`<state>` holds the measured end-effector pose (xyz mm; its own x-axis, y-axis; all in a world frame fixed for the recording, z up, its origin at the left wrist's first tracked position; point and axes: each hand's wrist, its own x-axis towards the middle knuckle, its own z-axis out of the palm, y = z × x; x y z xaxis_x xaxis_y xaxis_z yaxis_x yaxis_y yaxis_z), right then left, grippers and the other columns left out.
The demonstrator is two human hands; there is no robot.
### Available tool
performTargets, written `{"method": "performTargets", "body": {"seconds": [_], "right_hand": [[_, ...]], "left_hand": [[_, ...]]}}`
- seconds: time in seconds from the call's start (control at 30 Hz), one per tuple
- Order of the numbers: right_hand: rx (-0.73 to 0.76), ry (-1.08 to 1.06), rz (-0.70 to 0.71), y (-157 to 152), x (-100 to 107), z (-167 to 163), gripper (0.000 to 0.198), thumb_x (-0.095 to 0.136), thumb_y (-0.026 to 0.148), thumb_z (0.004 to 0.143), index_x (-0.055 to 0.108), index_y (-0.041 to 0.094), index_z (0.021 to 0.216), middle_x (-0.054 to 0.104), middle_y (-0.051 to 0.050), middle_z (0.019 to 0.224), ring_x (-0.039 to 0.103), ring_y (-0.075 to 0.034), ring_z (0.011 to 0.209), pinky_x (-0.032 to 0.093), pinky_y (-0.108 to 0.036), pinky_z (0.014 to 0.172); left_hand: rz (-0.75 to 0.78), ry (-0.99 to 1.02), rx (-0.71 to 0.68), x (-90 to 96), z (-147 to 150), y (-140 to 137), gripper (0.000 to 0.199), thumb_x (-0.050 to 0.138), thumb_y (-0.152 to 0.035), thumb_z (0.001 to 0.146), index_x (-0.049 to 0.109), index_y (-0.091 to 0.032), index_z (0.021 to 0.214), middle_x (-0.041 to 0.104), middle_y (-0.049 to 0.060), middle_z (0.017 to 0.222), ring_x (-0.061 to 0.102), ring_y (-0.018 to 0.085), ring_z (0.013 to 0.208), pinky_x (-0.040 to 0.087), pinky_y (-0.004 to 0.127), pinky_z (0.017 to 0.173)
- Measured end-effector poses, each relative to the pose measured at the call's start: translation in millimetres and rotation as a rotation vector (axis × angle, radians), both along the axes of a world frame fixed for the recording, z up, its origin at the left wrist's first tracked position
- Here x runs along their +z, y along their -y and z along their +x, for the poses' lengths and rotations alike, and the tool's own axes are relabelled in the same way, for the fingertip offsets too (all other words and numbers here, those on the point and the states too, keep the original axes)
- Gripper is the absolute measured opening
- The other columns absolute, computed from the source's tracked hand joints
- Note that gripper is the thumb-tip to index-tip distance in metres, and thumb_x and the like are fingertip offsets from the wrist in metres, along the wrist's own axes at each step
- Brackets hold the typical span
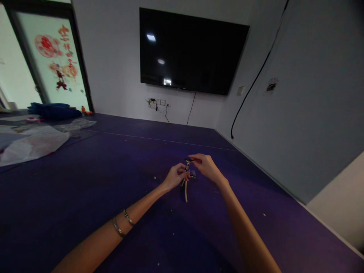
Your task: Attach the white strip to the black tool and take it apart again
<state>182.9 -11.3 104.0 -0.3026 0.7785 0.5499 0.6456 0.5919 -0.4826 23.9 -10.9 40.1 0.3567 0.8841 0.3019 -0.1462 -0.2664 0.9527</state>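
Observation:
My left hand is closed around the middle of a small white-and-black object. From its lower end stick out two slim cream legs, one longer and slightly curved, rather like tool handles; its exact kind is too small to make out. With fingertips pinched, my right hand grips a thin dark piece at the object's top. Whether the two parts are joined cannot be seen. Just behind the fingers lies a small clear or grey item on the purple floor.
Crumpled plastic sheets and a dark blue bundle lie at the far left, near a small orange item. A black cable hangs along the right wall. A large television is mounted ahead. Tiny white bits dot the floor.

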Motion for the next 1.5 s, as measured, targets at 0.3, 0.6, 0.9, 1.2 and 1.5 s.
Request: {"method": "performTargets", "body": {"seconds": [0.3,0.6,0.9,1.2,1.5], "right_hand": [[0.018,0.028,0.029,1.9,2.5,-0.2,0.037,0.047,0.007,0.074,0.067,0.019,0.102,0.069,-0.006,0.094,0.063,-0.016,0.083,0.049,-0.028,0.075],[0.032,0.047,0.046,5.3,4.4,-1.8,0.036,0.046,0.008,0.075,0.066,0.018,0.103,0.068,-0.007,0.094,0.062,-0.015,0.082,0.048,-0.027,0.075],[0.033,-0.016,0.038,6.4,4.4,-3.2,0.036,0.046,0.008,0.075,0.064,0.019,0.104,0.068,-0.006,0.094,0.063,-0.015,0.083,0.049,-0.027,0.075],[0.031,-0.049,-0.008,13.2,11.1,-6.1,0.033,0.046,0.008,0.074,0.064,0.018,0.101,0.068,-0.006,0.09,0.062,-0.014,0.081,0.048,-0.025,0.072],[-0.018,-0.15,-0.015,10.6,5.7,-2.7,0.036,0.051,0.016,0.076,0.06,0.017,0.11,0.065,-0.007,0.098,0.06,-0.013,0.078,0.048,-0.024,0.069]], "left_hand": [[-0.008,0.008,-0.009,1.8,-0.3,0.4,0.023,0.068,-0.026,0.066,0.052,-0.015,0.077,0.062,0.0,0.061,0.057,0.01,0.05,0.041,0.02,0.049],[-0.053,0.023,-0.01,3.9,-0.4,2.3,0.02,0.065,-0.024,0.067,0.051,-0.015,0.077,0.063,0.0,0.06,0.057,0.01,0.048,0.041,0.02,0.048],[-0.046,0.039,0.006,6.7,1.2,4.2,0.019,0.065,-0.023,0.067,0.051,-0.014,0.076,0.062,0.0,0.058,0.057,0.011,0.047,0.042,0.02,0.047],[-0.054,0.058,0.022,6.5,2.7,5.5,0.021,0.065,-0.027,0.068,0.051,-0.014,0.077,0.062,0.0,0.058,0.057,0.011,0.045,0.042,0.02,0.044],[-0.041,0.078,0.026,14.6,-4.3,-2.5,0.02,0.066,-0.026,0.068,0.057,-0.012,0.081,0.066,0.003,0.065,0.062,0.014,0.053,0.047,0.025,0.055]]}}
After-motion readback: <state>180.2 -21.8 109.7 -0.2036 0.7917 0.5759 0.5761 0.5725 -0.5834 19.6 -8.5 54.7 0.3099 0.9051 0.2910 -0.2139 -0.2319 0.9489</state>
